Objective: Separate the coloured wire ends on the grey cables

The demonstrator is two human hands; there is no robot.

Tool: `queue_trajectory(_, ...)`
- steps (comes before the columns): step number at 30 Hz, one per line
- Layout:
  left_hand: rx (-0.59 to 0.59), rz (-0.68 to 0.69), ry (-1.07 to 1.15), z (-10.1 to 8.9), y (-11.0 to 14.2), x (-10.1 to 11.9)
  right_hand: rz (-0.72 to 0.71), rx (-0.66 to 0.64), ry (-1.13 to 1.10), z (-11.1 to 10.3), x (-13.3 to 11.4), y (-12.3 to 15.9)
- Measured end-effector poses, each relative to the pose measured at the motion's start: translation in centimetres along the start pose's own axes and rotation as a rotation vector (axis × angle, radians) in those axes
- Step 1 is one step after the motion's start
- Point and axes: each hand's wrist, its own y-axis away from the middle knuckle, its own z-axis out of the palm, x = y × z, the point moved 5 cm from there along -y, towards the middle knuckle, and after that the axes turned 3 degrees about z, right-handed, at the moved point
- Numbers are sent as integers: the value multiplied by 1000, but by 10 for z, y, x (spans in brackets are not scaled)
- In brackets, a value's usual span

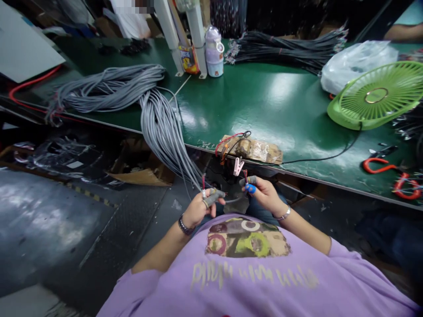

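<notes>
Below the table edge, my left hand [204, 203] is closed, with grey covers on its fingers. A grey cable end [203, 192] with red wires sticks up from its grip. My right hand [264, 195], wearing grey and blue finger covers, pinches thin red and dark wires [245, 175] at a cable end. A pale pink clip [238, 166] stands between the hands at the table edge, just in front of a worn cardboard-like strip [256, 149]. From the table, a bundle of grey cables [161, 121] hangs down towards my left hand.
The green table [264, 105] bears a lilac bottle [214, 53], black cables [284, 48], a plastic bag [358, 61] and a green fan [376, 94]. Orange-handled tools [378, 165] lie at the right. An open cardboard box [142, 169] is under the table. Other people are partly visible across it.
</notes>
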Motion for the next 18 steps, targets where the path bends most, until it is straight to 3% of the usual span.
queue_trajectory(2,-87,-85,-153,-12,13,-1,-12,56,18,-12,-3,2)
queue_trajectory(4,-99,-139,-246,-28,25,-3,-15,91,19,-20,-5,3)
queue_trajectory(7,51,-82,-171,-48,33,1,16,41,-1,-13,-6,-1)
queue_trajectory(9,146,24,-34,-48,30,8,49,-62,-58,4,-6,-5)
queue_trajectory(12,167,182,87,-28,15,21,122,-223,-190,35,-4,-10)
queue_trajectory(15,18,247,88,5,-4,30,235,-285,-344,55,2,-12)
queue_trajectory(18,-123,201,172,29,-18,25,349,-266,-514,61,12,-9)
